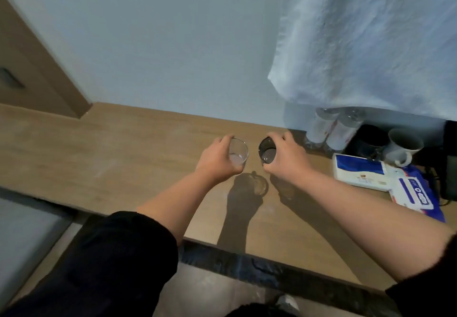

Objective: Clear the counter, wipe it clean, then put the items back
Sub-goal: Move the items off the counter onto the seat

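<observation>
- Wooden surface (99,148) fills the lower frame, with faint pale streaks.
- At centre, the left hand (215,160) grips a clear glass (238,152) and the right hand (286,154) grips a dark glass (267,149), both seemingly lifted.
- Carry them level, rims apart.
- Farther right stand tissue packs (358,170), a mug (401,147) and bottles (329,128).

Two glasses (239,151), left hand (214,162), right hand (288,154)
</observation>
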`<action>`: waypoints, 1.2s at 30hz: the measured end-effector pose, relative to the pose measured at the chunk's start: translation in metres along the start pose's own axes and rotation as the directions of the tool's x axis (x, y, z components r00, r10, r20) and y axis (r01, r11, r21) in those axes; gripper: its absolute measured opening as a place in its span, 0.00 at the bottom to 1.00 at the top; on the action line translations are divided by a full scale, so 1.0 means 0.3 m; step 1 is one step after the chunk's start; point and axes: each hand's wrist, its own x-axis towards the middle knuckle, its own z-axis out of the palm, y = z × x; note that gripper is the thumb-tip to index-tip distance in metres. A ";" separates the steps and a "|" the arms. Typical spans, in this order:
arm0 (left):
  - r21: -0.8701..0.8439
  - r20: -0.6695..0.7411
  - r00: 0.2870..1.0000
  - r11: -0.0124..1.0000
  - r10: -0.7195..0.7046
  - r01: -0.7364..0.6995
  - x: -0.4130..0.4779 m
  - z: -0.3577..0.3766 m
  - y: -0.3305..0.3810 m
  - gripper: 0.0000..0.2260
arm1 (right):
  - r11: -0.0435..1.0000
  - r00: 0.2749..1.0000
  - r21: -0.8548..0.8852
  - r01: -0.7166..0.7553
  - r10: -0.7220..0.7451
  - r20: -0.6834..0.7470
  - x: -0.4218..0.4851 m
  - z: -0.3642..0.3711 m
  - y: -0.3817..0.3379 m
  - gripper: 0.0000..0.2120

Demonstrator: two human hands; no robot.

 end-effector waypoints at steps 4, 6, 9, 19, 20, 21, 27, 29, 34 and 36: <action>0.040 -0.040 0.999 0.999 -0.020 0.022 -0.130 -0.229 -0.251 0.37 | 0.997 0.996 -0.010 0.081 -0.080 0.030 -0.001 0.081 -0.322 0.36; 0.046 -0.081 0.995 0.997 -0.054 0.057 -0.186 -0.336 -0.384 0.37 | 0.991 0.991 -0.004 0.134 -0.133 0.030 0.010 0.123 -0.488 0.35; 0.059 -0.142 0.983 0.991 -0.114 0.124 -0.266 -0.479 -0.570 0.36 | 0.981 0.981 0.012 0.193 -0.193 0.010 0.028 0.186 -0.729 0.34; -0.088 -0.315 0.875 0.929 -0.367 0.358 -0.432 -0.792 -1.054 0.34 | 0.922 0.919 0.016 0.388 -0.388 0.070 0.124 0.389 -1.319 0.34; -0.095 -0.324 0.866 0.924 -0.380 0.370 -0.434 -0.812 -1.089 0.34 | 0.916 0.913 0.022 0.401 -0.402 0.077 0.140 0.411 -1.358 0.34; -0.101 -0.330 0.859 0.919 -0.392 0.381 -0.435 -0.830 -1.123 0.34 | 0.908 0.905 0.024 0.418 -0.418 0.083 0.158 0.434 -1.397 0.34; -0.110 -0.337 0.803 0.867 -0.492 0.486 -0.407 -0.932 -1.368 0.34 | 0.854 0.846 0.037 0.520 -0.520 0.119 0.308 0.598 -1.646 0.32; -0.105 -0.334 0.785 0.848 -0.522 0.519 -0.376 -0.970 -1.465 0.34 | 0.844 0.835 0.065 0.533 -0.537 0.121 0.385 0.659 -1.735 0.32; -0.135 -0.327 0.744 0.808 -0.582 0.573 -0.322 -1.064 -1.685 0.34 | 0.854 0.834 0.164 0.493 -0.518 0.190 0.523 0.810 -1.950 0.34; -0.167 -0.351 0.716 0.793 -0.603 0.586 -0.319 -1.096 -1.771 0.34 | 0.844 0.815 0.174 0.507 -0.536 0.223 0.549 0.868 -2.028 0.33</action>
